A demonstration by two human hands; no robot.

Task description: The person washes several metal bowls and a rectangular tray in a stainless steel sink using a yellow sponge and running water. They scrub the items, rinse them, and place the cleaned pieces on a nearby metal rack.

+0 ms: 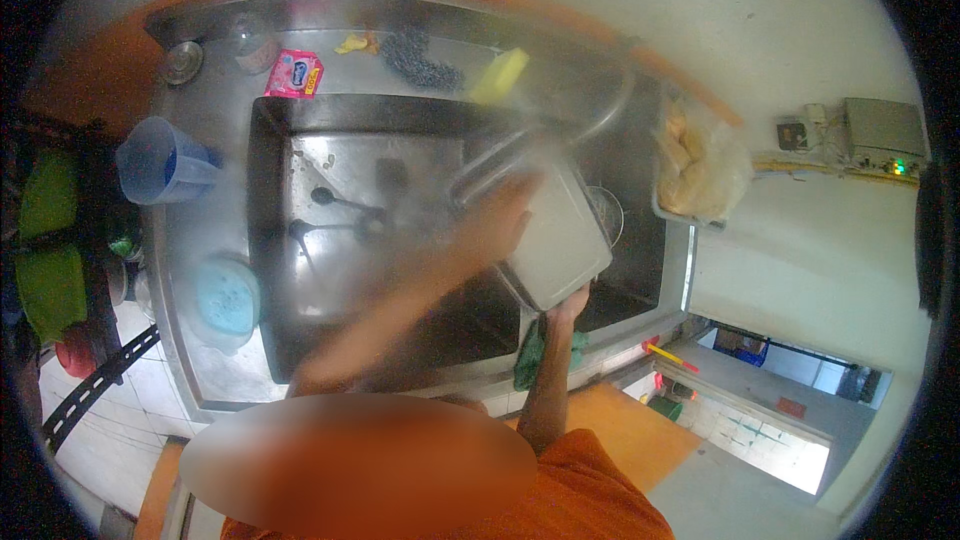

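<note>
A rectangular metal tray (559,229) is tilted over the divider of a steel double sink (270,240). My right hand (571,303) grips its near lower edge. My left hand (514,206) reaches across from the left and lies against the tray's pale face; blur hides its fingertips and whether it holds anything. Behind the tray curves a metal faucet (619,105). A round wire-rimmed item (607,214) is partly hidden beyond the tray, in the right basin. Dark spoon-like utensils (322,196) lie in the left basin.
A clear plastic jug (161,165) and a blue soap tub (226,298) stand left. Along the back lie a pink packet (294,73), a dark scrubber (420,60) and a yellow item (499,76). A plastic bag (701,165) sits right; a green cloth (529,356) hangs in front.
</note>
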